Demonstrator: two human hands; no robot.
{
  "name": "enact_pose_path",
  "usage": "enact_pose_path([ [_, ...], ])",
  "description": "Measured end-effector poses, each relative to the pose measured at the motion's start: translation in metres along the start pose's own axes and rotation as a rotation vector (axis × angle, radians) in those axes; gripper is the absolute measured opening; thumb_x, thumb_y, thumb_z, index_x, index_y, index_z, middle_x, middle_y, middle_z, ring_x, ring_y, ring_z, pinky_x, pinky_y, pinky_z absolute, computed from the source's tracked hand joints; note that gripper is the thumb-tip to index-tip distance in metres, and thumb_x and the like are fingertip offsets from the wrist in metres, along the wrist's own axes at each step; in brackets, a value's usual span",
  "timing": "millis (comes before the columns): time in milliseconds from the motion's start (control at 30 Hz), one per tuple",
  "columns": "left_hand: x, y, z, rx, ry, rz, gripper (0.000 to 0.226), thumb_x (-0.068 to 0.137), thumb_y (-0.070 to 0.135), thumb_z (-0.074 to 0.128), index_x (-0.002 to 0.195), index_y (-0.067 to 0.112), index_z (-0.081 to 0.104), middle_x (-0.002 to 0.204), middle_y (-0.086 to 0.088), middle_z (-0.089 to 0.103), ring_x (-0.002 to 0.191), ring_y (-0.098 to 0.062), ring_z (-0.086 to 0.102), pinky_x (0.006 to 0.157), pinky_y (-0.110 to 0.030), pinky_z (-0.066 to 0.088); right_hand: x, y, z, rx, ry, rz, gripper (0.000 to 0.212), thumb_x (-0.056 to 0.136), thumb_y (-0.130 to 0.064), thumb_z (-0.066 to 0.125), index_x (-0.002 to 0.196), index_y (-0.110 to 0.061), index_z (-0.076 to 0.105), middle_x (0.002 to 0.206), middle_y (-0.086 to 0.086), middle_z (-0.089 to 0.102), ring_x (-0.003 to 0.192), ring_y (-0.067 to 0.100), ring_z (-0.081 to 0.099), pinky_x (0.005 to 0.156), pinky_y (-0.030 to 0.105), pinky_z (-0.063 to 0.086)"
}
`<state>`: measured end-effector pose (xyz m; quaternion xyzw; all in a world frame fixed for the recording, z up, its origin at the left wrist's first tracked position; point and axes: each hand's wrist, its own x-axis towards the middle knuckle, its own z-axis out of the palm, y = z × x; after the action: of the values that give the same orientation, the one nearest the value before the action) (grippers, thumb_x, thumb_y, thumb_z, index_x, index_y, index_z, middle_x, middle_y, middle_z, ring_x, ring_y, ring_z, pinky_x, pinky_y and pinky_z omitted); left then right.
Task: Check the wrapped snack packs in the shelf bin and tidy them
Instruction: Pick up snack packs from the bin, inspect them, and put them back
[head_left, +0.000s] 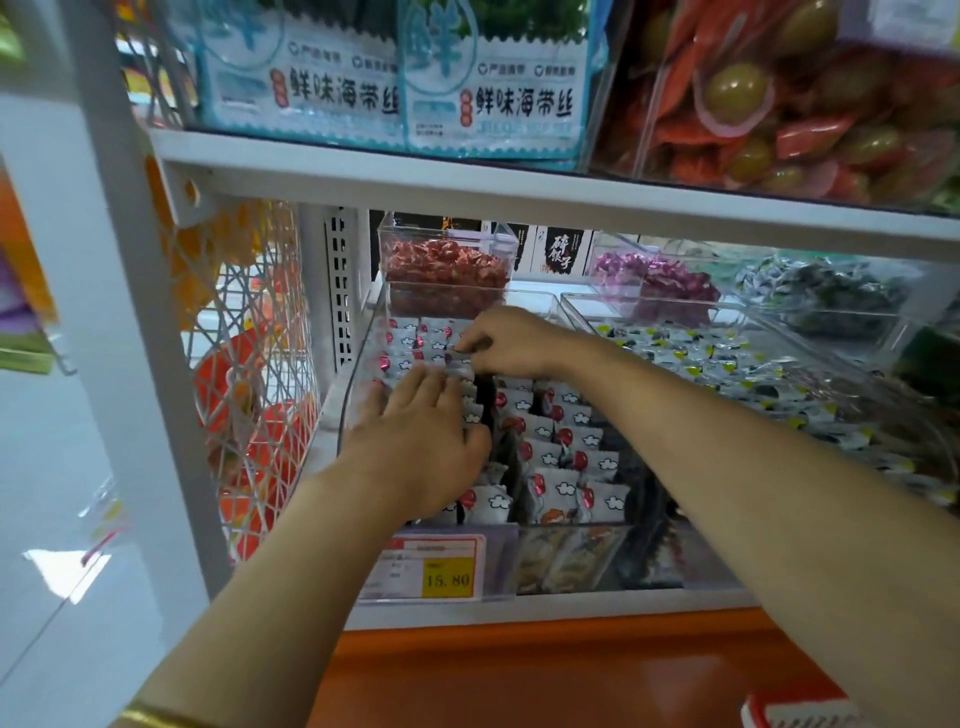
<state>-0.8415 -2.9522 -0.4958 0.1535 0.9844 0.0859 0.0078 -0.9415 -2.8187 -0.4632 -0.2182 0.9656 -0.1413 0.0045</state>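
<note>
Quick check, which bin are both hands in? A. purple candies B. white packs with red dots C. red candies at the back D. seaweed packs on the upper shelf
B: the left hand lies flat on the white packs and the right hand pinches one further back, in the bin with the 15.80 tag.
</note>
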Motion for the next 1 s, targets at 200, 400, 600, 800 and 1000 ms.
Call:
enact_pose_path([
  [200,0.000,0.000,-0.001,-0.028,0.019,0.014,0.060,0.098,0.043,0.018,0.150,0.015,0.002,0.158,-0.004,-0.005,0.144,-0.016,-0.012,0.117,-0.042,-0.007,0.029,0.006,0.000,-0.045,0.295,0.056,0.020,0.091,-0.010,0.054,0.109,-0.008,0.064,0.113,0.008,0.062,0.095,0.017,0.054,0.080,0.026,0.040],
  [400,0.000,0.000,-0.001,-0.060,0.029,0.008,0.060,0.098,0.041,0.019,0.149,0.014,0.006,0.158,-0.005,-0.002,0.144,-0.018,-0.011,0.117,-0.044,-0.005,0.048,0.002,0.016,-0.276,0.334,0.094,0.014,0.088,-0.007,0.058,0.098,-0.004,0.067,0.105,0.010,0.063,0.101,0.024,0.058,0.089,0.037,0.049],
  [600,-0.002,0.001,-0.004,-0.096,0.079,0.016,0.059,0.098,0.039,0.023,0.149,0.011,0.010,0.158,-0.007,0.004,0.145,-0.021,-0.004,0.117,-0.042,-0.001,0.028,-0.007,-0.005,0.142,0.450,0.158,0.008,0.093,-0.011,0.053,0.088,-0.006,0.058,0.095,0.008,0.062,0.082,0.016,0.055,0.076,0.027,0.045],
  [800,-0.011,0.010,-0.011,-0.301,0.386,-0.004,0.039,0.093,0.000,0.038,0.131,0.007,0.044,0.133,-0.014,0.047,0.116,-0.030,0.047,0.095,-0.043,0.044,-0.047,-0.018,-0.010,0.454,0.877,0.202,0.006,0.098,-0.008,0.043,0.092,-0.008,0.046,0.078,-0.004,0.049,0.066,0.001,0.052,0.054,0.012,0.043],
  [1000,-0.023,0.018,-0.013,-0.641,0.488,-0.019,0.040,0.098,0.013,0.039,0.138,0.011,0.037,0.113,-0.010,0.055,0.086,-0.025,0.057,0.064,-0.031,0.047,-0.134,-0.026,0.003,0.761,0.929,0.207,0.017,0.096,-0.009,0.047,0.082,-0.017,0.043,0.087,0.009,0.060,0.063,0.020,0.066,0.057,0.038,0.056],
])
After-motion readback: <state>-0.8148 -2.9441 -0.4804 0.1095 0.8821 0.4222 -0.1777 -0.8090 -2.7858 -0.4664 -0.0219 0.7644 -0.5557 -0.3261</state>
